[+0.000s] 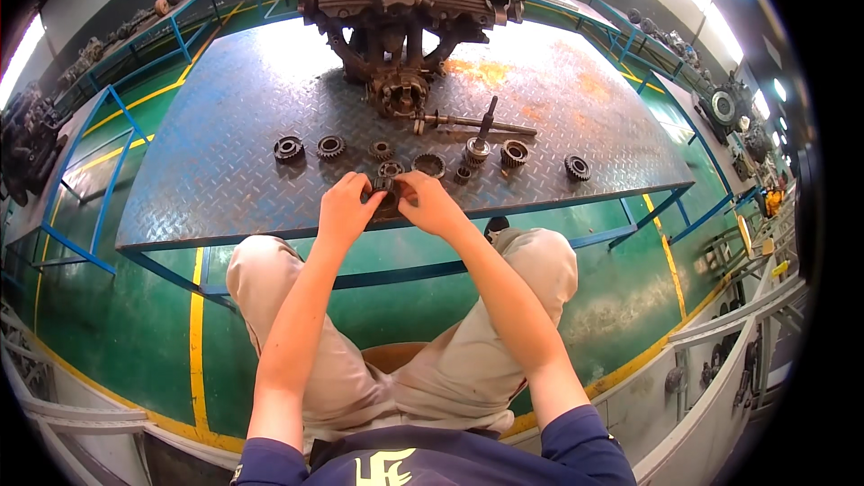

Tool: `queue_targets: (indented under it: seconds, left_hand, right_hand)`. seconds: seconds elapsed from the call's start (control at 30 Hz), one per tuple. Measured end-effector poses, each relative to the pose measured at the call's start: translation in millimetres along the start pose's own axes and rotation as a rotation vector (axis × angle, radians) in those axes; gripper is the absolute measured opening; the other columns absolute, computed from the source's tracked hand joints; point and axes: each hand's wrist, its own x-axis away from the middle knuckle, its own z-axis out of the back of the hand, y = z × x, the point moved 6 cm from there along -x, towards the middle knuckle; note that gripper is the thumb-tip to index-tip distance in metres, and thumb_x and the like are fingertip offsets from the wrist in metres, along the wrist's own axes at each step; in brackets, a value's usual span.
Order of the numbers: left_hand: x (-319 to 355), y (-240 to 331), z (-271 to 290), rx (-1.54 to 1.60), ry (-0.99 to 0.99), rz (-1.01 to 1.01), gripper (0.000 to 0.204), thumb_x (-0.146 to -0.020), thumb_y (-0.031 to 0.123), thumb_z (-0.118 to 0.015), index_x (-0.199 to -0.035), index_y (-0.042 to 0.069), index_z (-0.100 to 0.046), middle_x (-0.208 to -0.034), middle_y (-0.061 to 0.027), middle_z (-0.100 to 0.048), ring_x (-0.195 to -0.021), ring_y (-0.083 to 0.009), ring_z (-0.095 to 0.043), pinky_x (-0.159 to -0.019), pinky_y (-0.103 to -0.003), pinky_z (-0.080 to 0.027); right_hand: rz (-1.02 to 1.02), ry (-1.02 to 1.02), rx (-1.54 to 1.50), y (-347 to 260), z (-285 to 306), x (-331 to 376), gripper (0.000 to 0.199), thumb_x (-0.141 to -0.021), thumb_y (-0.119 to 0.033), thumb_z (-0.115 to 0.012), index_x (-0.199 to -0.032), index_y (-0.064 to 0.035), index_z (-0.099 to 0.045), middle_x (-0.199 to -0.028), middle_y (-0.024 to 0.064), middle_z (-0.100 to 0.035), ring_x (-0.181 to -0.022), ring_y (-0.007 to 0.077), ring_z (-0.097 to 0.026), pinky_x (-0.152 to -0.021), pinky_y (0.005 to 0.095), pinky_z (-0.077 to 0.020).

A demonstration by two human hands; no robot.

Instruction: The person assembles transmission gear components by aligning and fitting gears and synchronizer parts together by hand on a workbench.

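Observation:
At the near edge of the metal table, my left hand (347,209) and my right hand (430,204) meet. Fingers of both pinch a small dark metal ring (385,185), partly covered by the fingertips. Just beyond it lies a small gear (390,167), and a wider toothed ring (429,164) rests by my right fingers. Farther left are two gears, one dark (289,149) and one beside it (331,146). A smaller gear (382,149) sits straight ahead. Toward the right stand an upright gear shaft (480,139), a thick gear (515,154) and a lone gear (578,167).
A large engine (400,0) occupies the far side of the blue-framed, diamond-plate table (216,144). A long metal shaft (495,124) lies in front of it. My knees are under the near edge. Benches with metal parts (135,40) line both sides.

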Motion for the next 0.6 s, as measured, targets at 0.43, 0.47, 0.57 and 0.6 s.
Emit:
queue_targets:
  seconds: [0.43, 0.47, 0.57, 0.6]
  left_hand:
    - [-6, -18, -2, 0.118, -0.044, -0.010, 0.040, -0.075, 0.014, -0.081, -0.111, 0.003, -0.068, -0.099, -0.0138, -0.068, -0.086, -0.0297, -0.064, -0.083, -0.037, -0.052]
    - [-6, -20, -1, 0.118, -0.045, -0.008, 0.040, -0.075, 0.014, -0.081, -0.111, 0.003, -0.068, -0.099, -0.0138, -0.068, -0.086, -0.0297, -0.064, -0.083, -0.037, -0.052]
    - [-8, -15, -1, 0.117, -0.167, 0.014, 0.045, -0.075, 0.012, -0.080, -0.117, 0.004, -0.068, -0.100, -0.0142, -0.068, -0.092, -0.0297, -0.063, -0.086, -0.038, -0.050]
    - [-8, -15, 0, 0.122, -0.183, 0.028, 0.044, -0.075, 0.011, -0.079, -0.116, 0.003, -0.068, -0.101, -0.0146, -0.068, -0.093, -0.0298, -0.062, -0.087, -0.038, -0.049]
  right_hand:
    - [-0.041, -0.060, 0.073, -6, 3, -2, 0.039, -0.081, -0.006, -0.075, -0.117, 0.0038, -0.062, -0.106, 0.0188, -0.064, -0.090, 0.0311, -0.067, -0.081, 0.0390, -0.0518]
    - [-0.039, -0.054, 0.110, -6, 3, -1, 0.039, -0.081, -0.006, -0.075, -0.117, 0.0031, -0.062, -0.106, 0.0184, -0.065, -0.090, 0.0316, -0.067, -0.081, 0.0394, -0.0516]
    - [-0.057, -0.029, 0.098, -4, 5, 1, 0.038, -0.081, -0.006, -0.075, -0.116, 0.0021, -0.063, -0.105, 0.0181, -0.065, -0.090, 0.0328, -0.066, -0.082, 0.0398, -0.0514]
    - [-0.055, -0.031, 0.096, -5, 4, 1, 0.038, -0.081, -0.006, -0.075, -0.116, 0.0021, -0.063, -0.105, 0.0181, -0.065, -0.090, 0.0328, -0.066, -0.082, 0.0398, -0.0514]
